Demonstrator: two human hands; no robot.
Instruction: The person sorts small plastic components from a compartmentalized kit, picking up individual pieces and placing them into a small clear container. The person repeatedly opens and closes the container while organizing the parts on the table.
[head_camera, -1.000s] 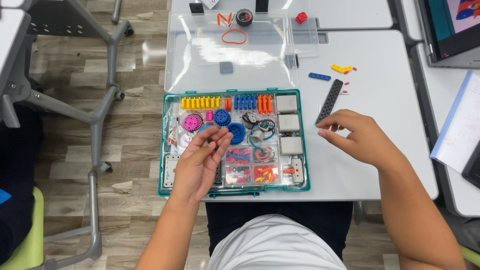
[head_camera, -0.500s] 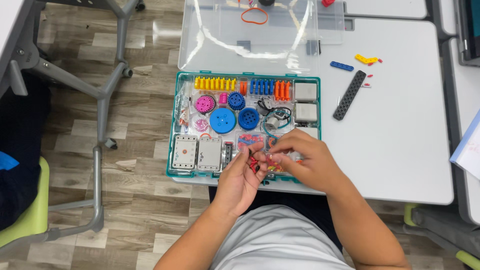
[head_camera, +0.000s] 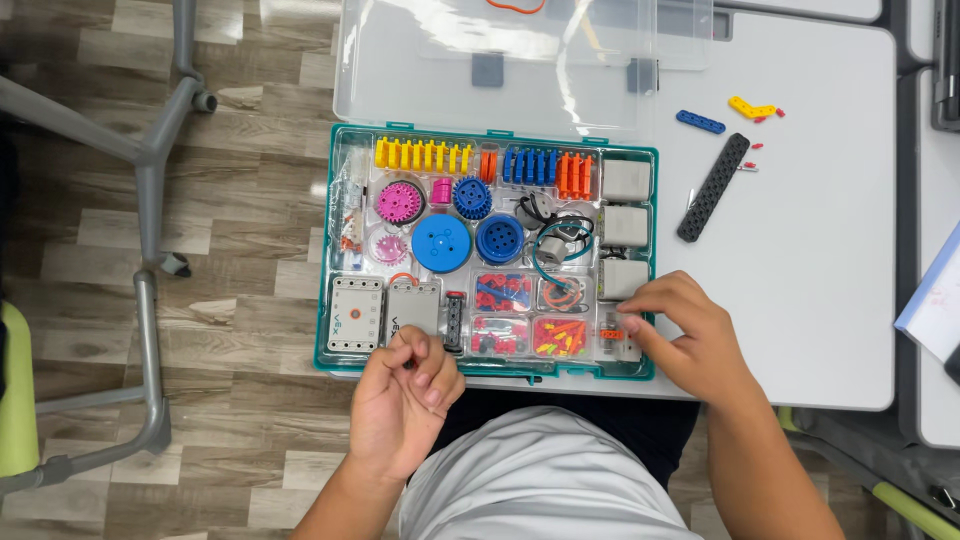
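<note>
A teal parts tray lies on the white table in front of me. It holds yellow, blue and orange connectors, a pink gear, blue wheels, grey blocks and compartments of small red pieces. My left hand is curled at the tray's front edge, just below a grey control unit; whether anything is inside its fingers is hidden. My right hand rests on the tray's front right corner, fingertips on a grey part with an orange bit.
The tray's clear lid lies open behind it. A black perforated beam, a blue beam and a yellow piece lie on the table to the right. A paper sheet is at the far right, a grey chair base stands on the wooden floor to the left.
Both hands were together over the small-parts compartments; now my left hand has drawn back to the front edge and my right has shifted to the front right corner.
</note>
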